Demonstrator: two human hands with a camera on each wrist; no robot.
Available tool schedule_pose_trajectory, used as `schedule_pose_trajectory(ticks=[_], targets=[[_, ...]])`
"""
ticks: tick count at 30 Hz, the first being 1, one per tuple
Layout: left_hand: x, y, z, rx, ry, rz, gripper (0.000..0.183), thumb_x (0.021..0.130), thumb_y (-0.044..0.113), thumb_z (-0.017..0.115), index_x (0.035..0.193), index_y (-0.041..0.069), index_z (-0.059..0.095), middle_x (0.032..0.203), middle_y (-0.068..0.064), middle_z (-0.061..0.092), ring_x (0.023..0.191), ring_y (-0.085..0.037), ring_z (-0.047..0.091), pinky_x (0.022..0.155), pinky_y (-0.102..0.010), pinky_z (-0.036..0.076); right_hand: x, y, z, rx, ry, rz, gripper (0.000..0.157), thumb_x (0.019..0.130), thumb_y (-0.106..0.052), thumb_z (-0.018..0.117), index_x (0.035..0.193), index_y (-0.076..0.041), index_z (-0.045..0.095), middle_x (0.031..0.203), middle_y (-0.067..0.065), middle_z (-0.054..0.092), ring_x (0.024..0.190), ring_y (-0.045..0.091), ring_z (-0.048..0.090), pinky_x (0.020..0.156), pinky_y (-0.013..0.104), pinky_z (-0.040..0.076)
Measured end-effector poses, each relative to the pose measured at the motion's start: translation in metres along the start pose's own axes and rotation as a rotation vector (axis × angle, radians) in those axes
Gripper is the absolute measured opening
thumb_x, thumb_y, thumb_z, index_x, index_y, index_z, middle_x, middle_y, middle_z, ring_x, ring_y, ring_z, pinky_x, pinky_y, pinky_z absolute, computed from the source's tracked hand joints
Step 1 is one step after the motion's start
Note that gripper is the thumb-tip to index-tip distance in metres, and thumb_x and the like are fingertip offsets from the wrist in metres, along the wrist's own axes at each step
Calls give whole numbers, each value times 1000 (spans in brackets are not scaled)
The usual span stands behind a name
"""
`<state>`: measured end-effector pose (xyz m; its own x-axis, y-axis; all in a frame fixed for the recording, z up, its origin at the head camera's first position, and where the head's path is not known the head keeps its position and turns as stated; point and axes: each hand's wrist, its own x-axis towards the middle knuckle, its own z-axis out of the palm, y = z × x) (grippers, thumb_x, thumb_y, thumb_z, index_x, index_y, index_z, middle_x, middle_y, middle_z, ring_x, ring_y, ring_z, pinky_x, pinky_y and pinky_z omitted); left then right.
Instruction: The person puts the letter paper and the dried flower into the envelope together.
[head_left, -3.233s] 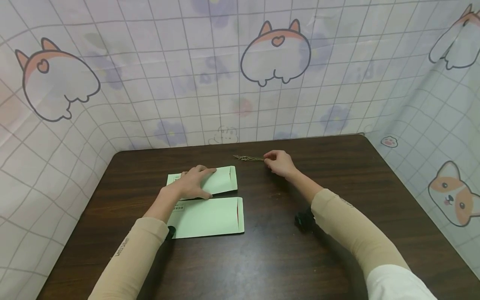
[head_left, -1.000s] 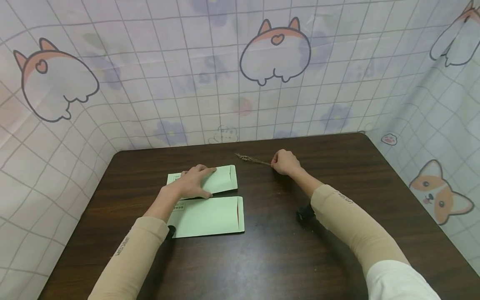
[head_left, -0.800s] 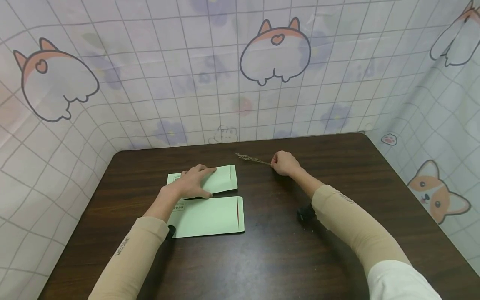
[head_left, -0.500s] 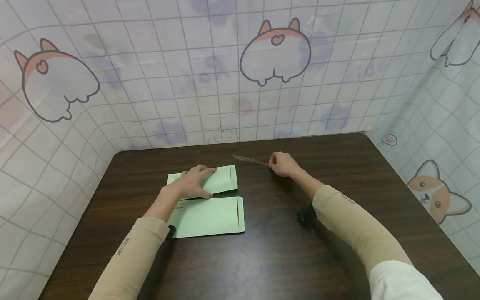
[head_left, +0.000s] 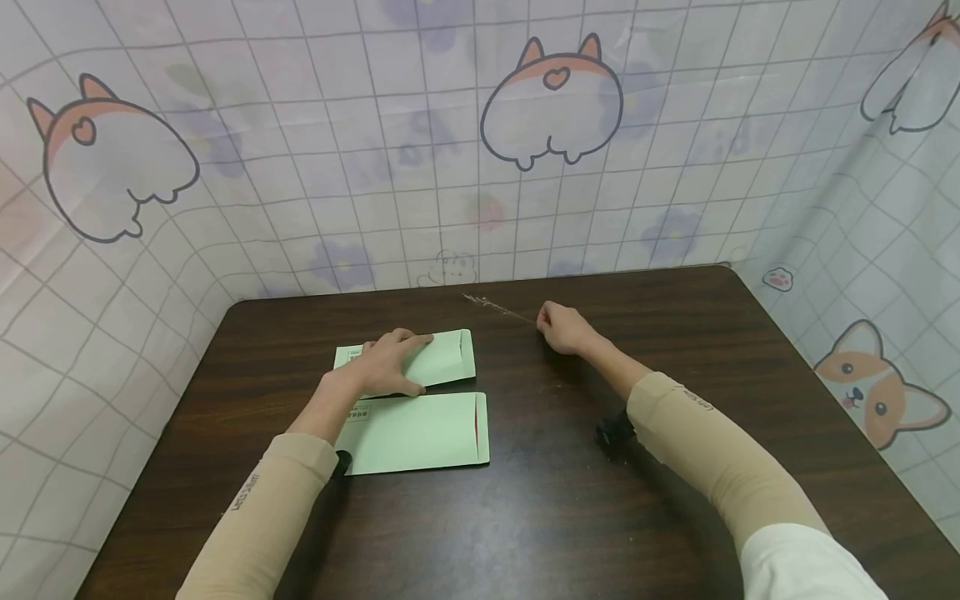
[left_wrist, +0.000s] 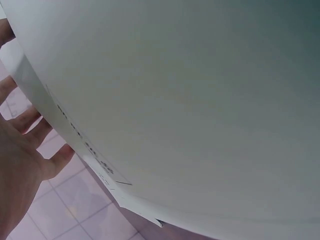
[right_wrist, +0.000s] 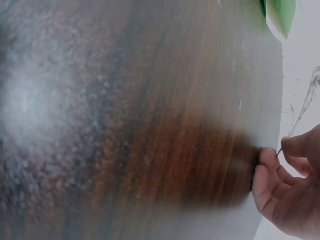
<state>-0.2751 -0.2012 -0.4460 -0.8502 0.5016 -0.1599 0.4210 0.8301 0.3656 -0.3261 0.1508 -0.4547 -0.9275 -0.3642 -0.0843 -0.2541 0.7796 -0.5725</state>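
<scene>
My left hand (head_left: 382, 367) rests spread over the farther of two pale green envelopes, its thumb near the gap between them. The farther envelope (head_left: 447, 360) is partly covered by that hand, its flap end showing at the right. Just in front lies the nearer envelope (head_left: 420, 433), with a thin red strip showing at its right end. In the left wrist view, an envelope (left_wrist: 160, 110) fills most of the picture, fingers along its edge. Toward the back of the table, my right hand (head_left: 566, 327) pinches a thin dried grass sprig (head_left: 487, 302) by its stem; the feathery head points left.
The dark wood table (head_left: 555, 517) has its back edge against a white grid-patterned cloth (head_left: 420, 192) with cartoon dogs. A black wrist device (head_left: 615, 431) hangs under the right forearm. Another dark device (head_left: 342, 463) shows at the left wrist.
The right hand has shifted slightly right from its earliest position, holding the sprig. The sprig's head has tipped up toward the back edge. The left hand and both envelopes stay put.
</scene>
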Motion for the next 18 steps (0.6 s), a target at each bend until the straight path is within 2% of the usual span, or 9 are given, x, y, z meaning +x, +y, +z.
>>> schedule_pose_trajectory(ticks=[11,14,18], targets=[[1,-1,0,-5,-5,-4,91,86,35,82,162,17,36,152,-20,39,140,-39,39,106,-69,25,1,0,-3,-8,11,-14,15,102,1,55,108,4,68,106,18,69,101,34,64,89,46,51],[2,-1,0,-11,-9,-7,91,86,34,82,162,18,36,152,-19,39,140,-39,39,106,-69,24,0,1,-4,1,21,-12,16,101,0,57,107,4,70,105,17,70,96,32,65,86,44,52],[2,-1,0,-7,-7,-5,91,86,34,82,162,17,36,152,-19,38,139,-39,39,106,-69,25,-1,2,-4,39,16,1,14,101,-1,59,105,3,71,98,14,71,82,25,66,72,37,53]])
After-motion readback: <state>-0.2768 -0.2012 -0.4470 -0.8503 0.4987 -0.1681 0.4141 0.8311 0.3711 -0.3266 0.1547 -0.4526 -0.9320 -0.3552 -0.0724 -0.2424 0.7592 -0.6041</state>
